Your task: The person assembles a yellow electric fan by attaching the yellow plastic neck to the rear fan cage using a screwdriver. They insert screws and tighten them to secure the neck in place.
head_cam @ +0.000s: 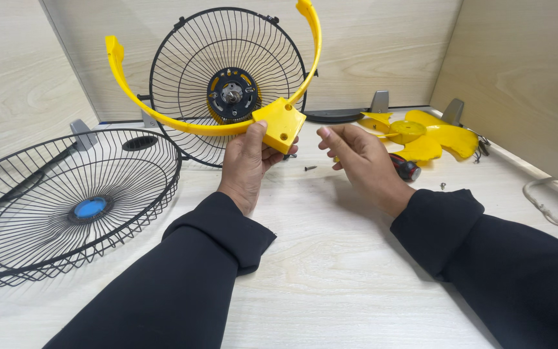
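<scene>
The left hand (248, 161) is clamped on the boxy middle block of a yellow bracket (280, 124), thumb on the near face and fingers wrapped behind. From that block the bracket's two curved arms sweep up and outward, one ending at far left, the other rising past the top edge of the view. The bracket is held above the desk (318, 271), in front of a black wire guard (188, 71) that stands upright against the back wall. That guard carries a round black hub with a metal shaft at its centre.

The right hand (360, 158) sits just right of the block, not touching it. Its fingers are curled together, the thumb and forefinger pinched; it seems to hold a small item, but the view is too poor to tell what. A screwdriver (405, 168) with a red and black handle shows just behind this hand, and whether the hand grips it cannot be told.

A small dark screw (310, 168) lies on the desk between the two hands. Another guard (66, 203) lies flat at near left, with a blue cap at its centre. A yellow fan blade (434, 137) rests at far right, beyond the right hand. A pale cord (540, 200) lies along the right edge of the desk. Both sleeves are black.
</scene>
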